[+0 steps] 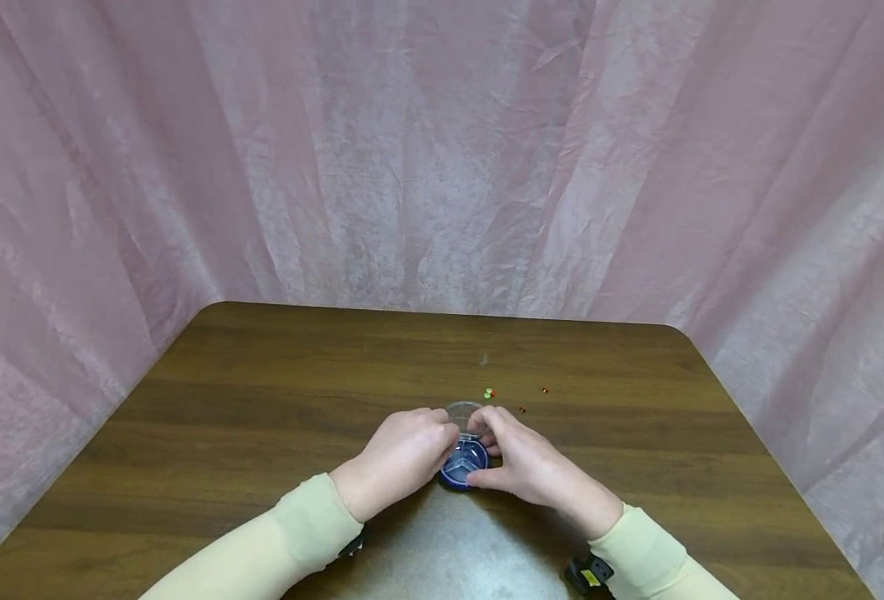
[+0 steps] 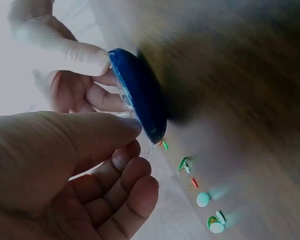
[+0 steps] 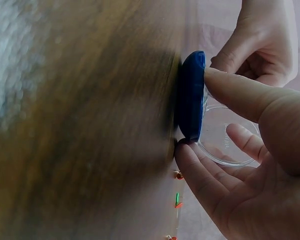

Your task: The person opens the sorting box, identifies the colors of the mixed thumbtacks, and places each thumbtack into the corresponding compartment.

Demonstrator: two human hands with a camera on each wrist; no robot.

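A small round blue pill case [image 1: 452,482] with divided compartments sits near the table's middle, its clear round lid [image 3: 217,132] hinged back on the far side. My left hand [image 1: 410,454] is at the case's left, fingers curled, with the thumb tip at the rim by the hinge in the left wrist view; part of its grip is hidden. From the right, my right hand [image 1: 535,462] holds the case between a thumb on the near rim and fingers around the far side. In the left wrist view the blue underside [image 2: 140,92] of the case faces the tabletop.
Several green, white and red thumbtacks [image 1: 489,393] lie just beyond the case. Two red thumbtacks [image 1: 546,390] are farther right. A small pale mark or clear piece [image 1: 483,359] shows farther back. The brown wooden table [image 1: 262,392] ends at a pink curtain [image 1: 442,167].
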